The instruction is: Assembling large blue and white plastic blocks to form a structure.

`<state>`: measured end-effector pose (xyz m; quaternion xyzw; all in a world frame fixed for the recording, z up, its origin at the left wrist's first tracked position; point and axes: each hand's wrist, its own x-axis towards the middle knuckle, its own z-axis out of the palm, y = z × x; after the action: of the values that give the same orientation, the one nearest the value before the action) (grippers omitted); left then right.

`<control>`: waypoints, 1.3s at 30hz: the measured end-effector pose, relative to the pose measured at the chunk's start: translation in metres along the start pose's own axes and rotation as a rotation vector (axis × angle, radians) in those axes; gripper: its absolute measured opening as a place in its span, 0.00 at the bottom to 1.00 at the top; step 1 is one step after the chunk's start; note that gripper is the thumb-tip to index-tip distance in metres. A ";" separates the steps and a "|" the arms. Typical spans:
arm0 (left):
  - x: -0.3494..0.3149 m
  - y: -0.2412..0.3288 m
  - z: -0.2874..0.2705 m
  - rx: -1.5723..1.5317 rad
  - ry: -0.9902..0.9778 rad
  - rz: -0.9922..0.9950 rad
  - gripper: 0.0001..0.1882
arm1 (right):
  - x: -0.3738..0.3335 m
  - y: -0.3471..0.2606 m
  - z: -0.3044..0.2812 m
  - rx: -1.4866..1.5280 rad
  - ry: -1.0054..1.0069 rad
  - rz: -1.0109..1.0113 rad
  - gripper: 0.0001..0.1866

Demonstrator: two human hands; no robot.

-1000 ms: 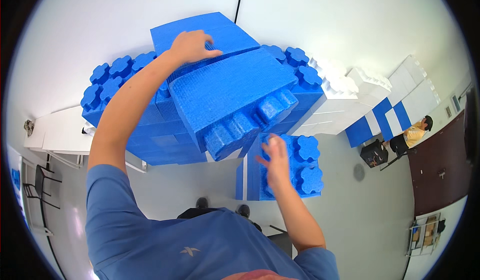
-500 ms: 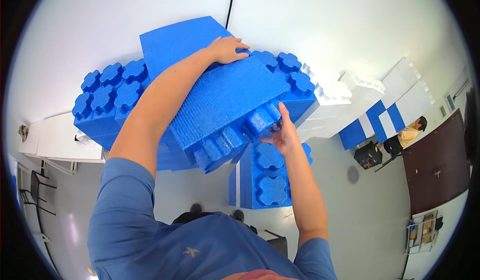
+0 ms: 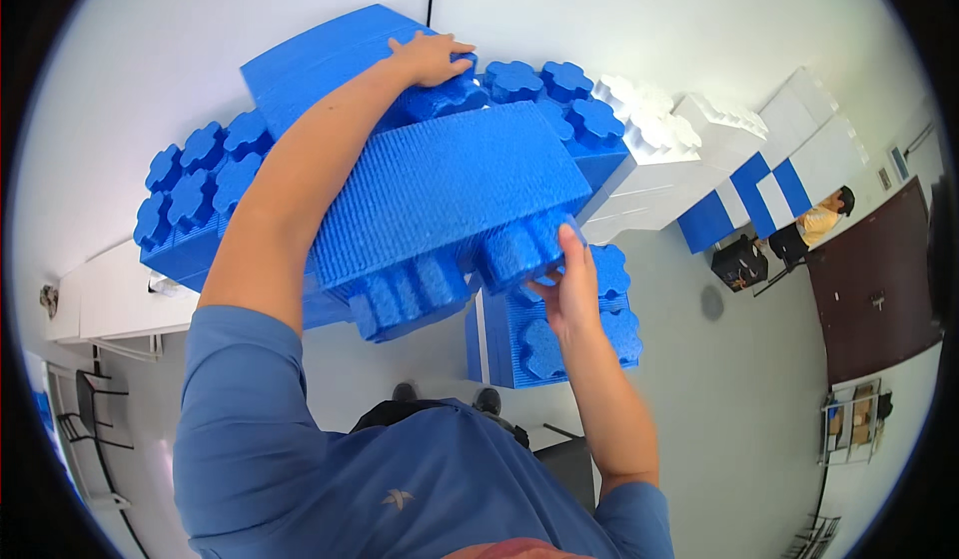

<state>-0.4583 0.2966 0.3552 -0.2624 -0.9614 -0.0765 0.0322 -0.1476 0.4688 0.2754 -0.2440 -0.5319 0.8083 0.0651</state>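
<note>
A large blue toy building block [image 3: 450, 184] with a ribbed face is tilted in front of me, its thick rounded studs pointing toward my body. My right hand [image 3: 571, 294] grips the stud at its near right corner, thumb on top and fingers curled under. Beyond the ribbed face, my left hand [image 3: 432, 57] lies over a blue stud at the far side, fingers curved onto it; its palm side is hidden. Another smooth-faced blue block [image 3: 325, 64] stands upright behind my left forearm. Whether it joins the held block, I cannot tell.
Rows of blue studded blocks [image 3: 195, 194] run left and right behind. White blocks [image 3: 649, 119] continue rightward. Lower down stands another blue block [image 3: 579, 344] with studs up. A seated person [image 3: 819, 221] is near a black box [image 3: 739, 262], by a brown door [image 3: 869, 279].
The held block has swung flatter, its ribbed face turning more toward me. My left hand has shifted up and left with it; the right hand keeps hold of the corner stud.
</note>
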 end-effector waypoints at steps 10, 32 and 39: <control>-0.018 -0.010 0.007 -0.015 0.243 0.092 0.28 | -0.051 0.006 -0.135 0.170 0.087 -0.230 0.37; -0.218 0.198 0.119 -1.203 0.129 0.484 0.65 | -0.081 -0.045 -0.190 -0.011 0.464 -0.370 0.48; -0.210 0.188 0.130 -1.473 0.067 0.188 0.55 | -0.057 -0.082 -0.179 -0.764 0.502 -0.561 0.32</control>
<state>-0.1849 0.3729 0.2301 -0.2946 -0.6332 -0.7061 -0.1166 -0.0275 0.6314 0.3108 -0.2846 -0.8009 0.4256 0.3104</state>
